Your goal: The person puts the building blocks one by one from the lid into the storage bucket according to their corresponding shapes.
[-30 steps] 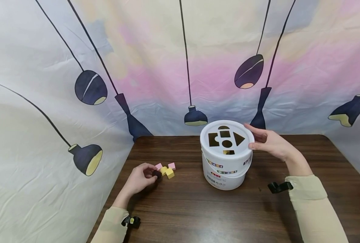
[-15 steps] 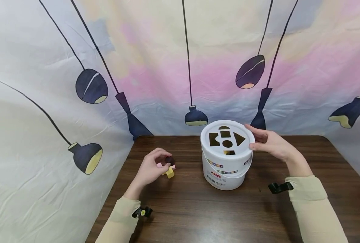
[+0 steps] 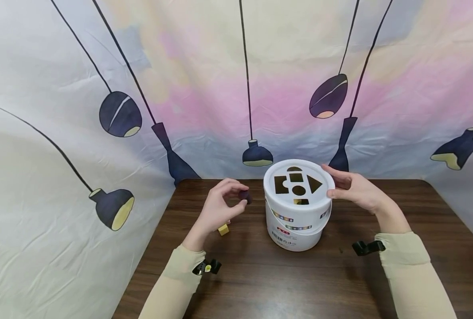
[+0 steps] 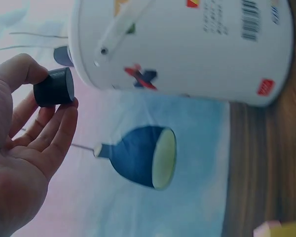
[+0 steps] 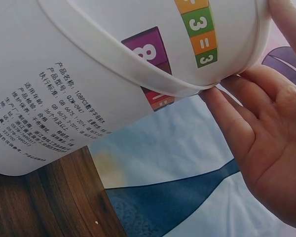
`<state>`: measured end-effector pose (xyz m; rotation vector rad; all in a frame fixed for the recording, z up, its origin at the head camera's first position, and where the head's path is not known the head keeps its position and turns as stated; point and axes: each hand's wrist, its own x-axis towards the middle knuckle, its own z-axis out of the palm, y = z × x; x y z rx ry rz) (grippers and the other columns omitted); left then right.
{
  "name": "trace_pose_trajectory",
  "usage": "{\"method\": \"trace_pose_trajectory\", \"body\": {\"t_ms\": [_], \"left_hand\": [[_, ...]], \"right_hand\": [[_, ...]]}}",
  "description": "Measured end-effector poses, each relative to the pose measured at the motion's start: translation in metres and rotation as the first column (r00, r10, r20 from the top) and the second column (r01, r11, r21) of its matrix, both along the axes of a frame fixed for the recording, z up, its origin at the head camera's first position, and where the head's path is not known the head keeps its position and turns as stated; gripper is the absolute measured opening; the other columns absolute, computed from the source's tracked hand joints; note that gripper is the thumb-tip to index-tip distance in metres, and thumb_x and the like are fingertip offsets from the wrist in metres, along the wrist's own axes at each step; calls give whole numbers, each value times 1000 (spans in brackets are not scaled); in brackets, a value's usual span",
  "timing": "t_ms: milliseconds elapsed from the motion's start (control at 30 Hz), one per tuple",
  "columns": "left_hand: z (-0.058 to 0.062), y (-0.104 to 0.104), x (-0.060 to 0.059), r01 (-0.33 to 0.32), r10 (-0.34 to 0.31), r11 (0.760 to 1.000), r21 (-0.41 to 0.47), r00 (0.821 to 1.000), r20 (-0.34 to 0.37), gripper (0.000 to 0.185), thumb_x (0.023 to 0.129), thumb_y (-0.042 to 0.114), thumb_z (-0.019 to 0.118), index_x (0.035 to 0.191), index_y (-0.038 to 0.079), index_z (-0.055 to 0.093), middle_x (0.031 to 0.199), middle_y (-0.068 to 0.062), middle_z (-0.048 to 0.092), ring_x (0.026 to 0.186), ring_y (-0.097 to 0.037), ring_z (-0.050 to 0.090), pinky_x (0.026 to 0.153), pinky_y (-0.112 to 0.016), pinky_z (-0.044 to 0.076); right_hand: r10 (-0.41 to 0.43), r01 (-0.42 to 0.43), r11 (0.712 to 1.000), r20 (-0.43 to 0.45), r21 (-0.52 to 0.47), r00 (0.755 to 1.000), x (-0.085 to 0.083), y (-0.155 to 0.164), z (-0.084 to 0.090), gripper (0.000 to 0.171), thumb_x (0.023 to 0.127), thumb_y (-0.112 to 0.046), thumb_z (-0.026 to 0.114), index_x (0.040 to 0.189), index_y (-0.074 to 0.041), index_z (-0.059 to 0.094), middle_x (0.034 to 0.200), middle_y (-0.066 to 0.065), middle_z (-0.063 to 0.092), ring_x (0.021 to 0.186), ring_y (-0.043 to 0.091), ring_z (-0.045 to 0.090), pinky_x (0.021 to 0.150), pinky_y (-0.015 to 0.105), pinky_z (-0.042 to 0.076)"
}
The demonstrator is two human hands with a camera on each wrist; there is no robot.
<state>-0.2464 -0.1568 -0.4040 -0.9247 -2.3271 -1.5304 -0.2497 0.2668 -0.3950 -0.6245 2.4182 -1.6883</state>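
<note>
My left hand [image 3: 219,207] pinches a dark cylinder block [image 3: 244,196] between thumb and fingertips, just left of a white bucket [image 3: 296,239]. In the left wrist view, the cylinder [image 4: 54,89] shows its flat end, close to the bucket's rim. The bucket's lid [image 3: 280,200] has several cut-out holes, among them a round one, a triangle and a square. On the bucket's right side, my right hand [image 3: 357,191] holds the rim, thumb in front and fingers farther back. The right wrist view has these fingers [image 5: 237,116] against the wall beneath the rim.
A yellow block [image 3: 223,229] lies on the brown wooden table [image 3: 260,283], partly behind my left wrist, with a bit of a pink block [image 4: 262,231] beside it. A cloth printed with lamps [image 3: 204,102] hangs behind the table.
My left hand has lifted the dark cylinder from beside the small blocks and carried it right, toward the bucket. The right hand and the bucket stay in place.
</note>
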Motion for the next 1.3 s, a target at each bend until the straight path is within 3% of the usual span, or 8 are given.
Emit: {"method": "trace_pose_trajectory", "body": {"t_ms": [333, 700, 900, 1133, 1300], "left_hand": [[23, 37, -4, 130, -123, 987, 95, 989, -79, 31, 91, 1, 84, 121, 6, 78, 118, -6, 68, 103, -22, 71, 94, -37, 61], [31, 83, -10, 231, -219, 966, 113, 970, -110, 32, 91, -5, 81, 122, -2, 75, 121, -12, 66, 102, -21, 72, 93, -38, 61], [36, 106, -12, 209, -205, 978, 25, 974, -98, 29, 92, 2, 83, 120, 3, 76, 118, -7, 70, 101, -10, 72, 93, -30, 60], [38, 120, -13, 199, -200, 980, -26, 976, -82, 28, 92, 4, 85, 119, 2, 77, 116, -8, 70, 98, -11, 72, 91, -40, 62], [39, 124, -13, 182, -185, 982, -47, 980, -76, 28, 92, 4, 85, 118, 2, 77, 113, -7, 71, 97, -9, 72, 90, -40, 63]], "right_hand": [[14, -15, 999, -5, -29, 1000, -2, 0, -4, 81, 100, -5, 76, 168, -8, 32, 165, 24, 40, 131, -5, 55, 100, 21, 53], [15, -15, 1000, 14, -14, 1000, -3, -2, -3, 82, 100, -8, 76, 169, -10, 32, 166, 22, 40, 131, -5, 54, 100, 22, 53], [7, -6, 1000, 19, -16, 1000, -2, 1, -3, 81, 101, -8, 75, 169, -9, 31, 165, 23, 41, 131, -6, 54, 99, 22, 53], [24, -24, 999, 19, -36, 1000, -3, 2, -4, 81, 101, -7, 74, 169, -8, 30, 166, 24, 39, 132, -6, 53, 100, 22, 53], [27, -27, 999, 21, -38, 999, -2, 1, -4, 81, 102, -8, 73, 170, -8, 28, 167, 24, 37, 132, -6, 52, 100, 21, 52]]}}
